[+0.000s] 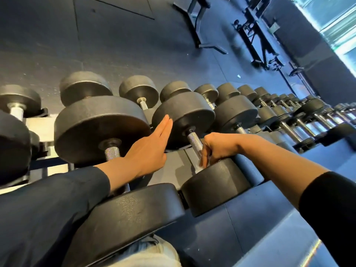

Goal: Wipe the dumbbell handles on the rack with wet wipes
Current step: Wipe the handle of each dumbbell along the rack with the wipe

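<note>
Black round-headed dumbbells lie in a row on a tilted rack. My right hand is wrapped around the lower part of one knurled steel handle, between its far head and near head. A pale wet wipe seems to show under the fingers, blurred. My left hand is flat with fingers straight and together, lying between that far head and the big head of the dumbbell to the left. It holds nothing. My forearm hides most of that left dumbbell's handle.
More dumbbells run off to the right along the rack, smaller with distance. A second row of heads sits behind. Dark rubber floor lies beyond, with bench frames and bright windows at the upper right.
</note>
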`<state>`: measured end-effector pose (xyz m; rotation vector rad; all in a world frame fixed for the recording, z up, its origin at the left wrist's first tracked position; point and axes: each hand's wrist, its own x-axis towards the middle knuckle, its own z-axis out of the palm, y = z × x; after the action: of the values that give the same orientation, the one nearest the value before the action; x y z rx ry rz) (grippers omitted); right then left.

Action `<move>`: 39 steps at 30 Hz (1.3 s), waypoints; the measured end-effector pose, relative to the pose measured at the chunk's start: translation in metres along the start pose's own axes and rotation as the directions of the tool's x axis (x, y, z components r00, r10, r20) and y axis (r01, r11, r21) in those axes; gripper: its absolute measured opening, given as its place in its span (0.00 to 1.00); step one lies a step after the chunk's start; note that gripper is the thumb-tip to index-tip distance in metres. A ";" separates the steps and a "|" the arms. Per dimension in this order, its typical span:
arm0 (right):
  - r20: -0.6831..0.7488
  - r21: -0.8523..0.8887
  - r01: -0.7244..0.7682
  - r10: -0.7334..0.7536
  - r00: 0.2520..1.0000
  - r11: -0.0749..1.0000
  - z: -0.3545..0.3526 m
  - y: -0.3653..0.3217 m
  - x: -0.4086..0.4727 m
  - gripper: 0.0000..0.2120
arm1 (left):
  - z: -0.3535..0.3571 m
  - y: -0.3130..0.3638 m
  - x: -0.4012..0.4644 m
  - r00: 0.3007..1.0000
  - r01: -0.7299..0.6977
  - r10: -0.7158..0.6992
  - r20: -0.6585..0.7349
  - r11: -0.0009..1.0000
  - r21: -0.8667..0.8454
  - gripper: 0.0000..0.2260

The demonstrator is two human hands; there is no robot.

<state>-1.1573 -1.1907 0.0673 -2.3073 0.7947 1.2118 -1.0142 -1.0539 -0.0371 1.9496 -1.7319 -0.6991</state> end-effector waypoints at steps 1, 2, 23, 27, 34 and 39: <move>-0.009 0.003 0.005 -0.005 1.000 1.000 0.000 0.000 0.001 0.08 | 0.000 0.001 0.000 1.000 0.001 -0.001 -0.001 1.000 -0.005 0.39; -0.063 -0.002 0.021 -0.021 0.998 1.000 0.000 0.001 0.002 0.09 | 0.000 0.001 0.001 1.000 0.002 -0.002 -0.004 1.000 -0.009 0.39; -0.213 0.123 0.064 -0.037 0.976 0.990 0.000 0.030 0.000 0.07 | -0.010 0.008 0.002 1.000 -0.023 0.023 0.004 1.000 0.000 0.37; -0.424 0.075 0.165 -0.119 0.898 0.983 -0.012 0.050 0.013 0.09 | -0.027 0.013 0.005 0.999 -0.007 0.006 0.034 0.999 0.041 0.36; -0.556 -0.194 0.390 -0.428 0.712 0.900 -0.011 0.086 0.048 0.10 | -0.038 0.078 0.030 0.989 0.148 -0.145 -0.032 0.984 0.101 0.34; -0.562 -0.216 0.550 -0.564 0.605 0.806 -0.007 0.101 0.061 0.08 | -0.006 0.123 0.052 0.943 0.306 -0.295 -0.154 0.950 0.054 0.35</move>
<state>-1.1912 -1.2881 0.0104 -2.6839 0.1638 0.1804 -1.1006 -1.1207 0.0398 2.2870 -1.4091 -0.5816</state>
